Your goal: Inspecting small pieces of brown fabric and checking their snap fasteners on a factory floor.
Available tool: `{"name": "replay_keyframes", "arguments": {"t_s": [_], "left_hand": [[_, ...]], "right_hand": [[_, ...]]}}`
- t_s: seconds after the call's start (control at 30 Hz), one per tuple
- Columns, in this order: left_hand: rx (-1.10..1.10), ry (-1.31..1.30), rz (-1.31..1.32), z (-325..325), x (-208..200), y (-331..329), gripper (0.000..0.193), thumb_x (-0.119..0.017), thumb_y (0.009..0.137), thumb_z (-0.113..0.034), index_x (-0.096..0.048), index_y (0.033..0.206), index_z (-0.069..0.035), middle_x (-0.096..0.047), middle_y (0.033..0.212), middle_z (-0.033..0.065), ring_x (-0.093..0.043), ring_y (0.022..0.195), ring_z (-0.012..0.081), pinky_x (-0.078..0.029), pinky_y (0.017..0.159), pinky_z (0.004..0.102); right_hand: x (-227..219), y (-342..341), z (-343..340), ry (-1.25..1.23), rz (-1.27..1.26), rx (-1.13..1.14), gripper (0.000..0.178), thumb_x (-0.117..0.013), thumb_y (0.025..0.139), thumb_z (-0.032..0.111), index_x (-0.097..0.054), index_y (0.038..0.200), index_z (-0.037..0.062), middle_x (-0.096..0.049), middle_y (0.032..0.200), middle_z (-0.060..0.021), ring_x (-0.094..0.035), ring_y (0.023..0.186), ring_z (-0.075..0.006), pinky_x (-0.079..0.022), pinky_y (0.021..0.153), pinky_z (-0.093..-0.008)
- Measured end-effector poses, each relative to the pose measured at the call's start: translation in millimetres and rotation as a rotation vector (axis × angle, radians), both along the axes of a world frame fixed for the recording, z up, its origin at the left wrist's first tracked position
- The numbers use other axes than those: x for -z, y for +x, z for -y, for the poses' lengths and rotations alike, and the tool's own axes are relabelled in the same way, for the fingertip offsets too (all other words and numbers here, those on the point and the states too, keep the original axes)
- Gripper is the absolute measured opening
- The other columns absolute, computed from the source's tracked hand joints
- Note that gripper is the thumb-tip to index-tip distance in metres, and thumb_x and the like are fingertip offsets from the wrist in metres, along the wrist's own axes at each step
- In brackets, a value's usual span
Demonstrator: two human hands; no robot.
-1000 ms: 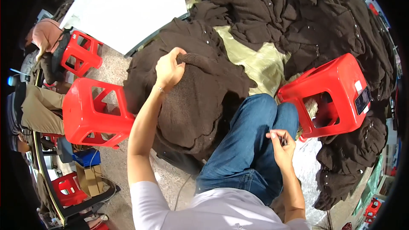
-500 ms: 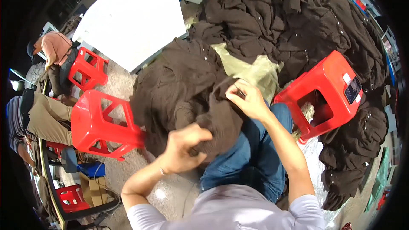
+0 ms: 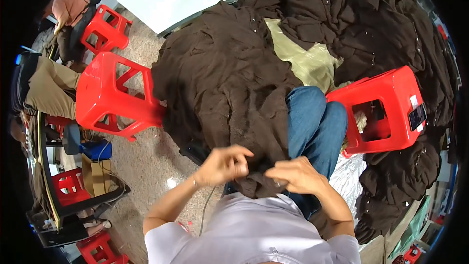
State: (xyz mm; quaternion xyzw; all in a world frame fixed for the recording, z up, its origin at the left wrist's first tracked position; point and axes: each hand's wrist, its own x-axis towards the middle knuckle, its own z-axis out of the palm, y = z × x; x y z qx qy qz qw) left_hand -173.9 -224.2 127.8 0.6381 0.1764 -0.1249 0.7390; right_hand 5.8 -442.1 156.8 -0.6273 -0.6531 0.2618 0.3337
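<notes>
Your right hand (image 3: 297, 174) clamps the brown cloth (image 3: 229, 78) at its near edge; your left hand's (image 3: 224, 166) blurred grip I cannot tell.

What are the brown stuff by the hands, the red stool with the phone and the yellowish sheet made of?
The brown stuff: matte, probably knitted or woven fabric; it falls in soft folds. The red stool: glossy, likely moulded plastic, with smooth, shiny edges. The yellowish sheet: crinkled, slightly shiny, maybe plastic film.
</notes>
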Motion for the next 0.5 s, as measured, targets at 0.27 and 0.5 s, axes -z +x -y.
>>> {"name": "replay_keyframes", "arguments": {"t_s": [0.27,0.5], "left_hand": [[0.671,1.374,0.086,-93.1,79.8,130.7,0.079,-0.075,0.078,-0.018,-0.037,0.147,-0.027,-0.054,0.136,0.0101,-0.049,0.124,0.0317,-0.043,0.100,0.0428],[0.320,1.448,-0.262,-166.7,96.8,126.3,0.019,-0.063,0.080,-0.016,-0.072,0.096,-0.010,-0.070,0.100,0.0181,-0.066,0.099,0.0357,-0.053,0.085,0.0457]], "right_hand": [[-45.3,3.6,43.2,-0.047,0.037,-0.075,0.040,-0.074,0.066,0.011,-0.065,0.105,0.0115,-0.051,0.070,-0.0042,-0.059,0.059,-0.0235,-0.043,0.048,-0.0361],[-53.6,100.7,65.4,0.263,0.253,0.764,0.037,-0.054,0.064,-0.016,-0.064,0.096,-0.0013,-0.066,0.084,-0.0133,-0.066,0.077,-0.0261,-0.051,0.073,-0.0304]]}}
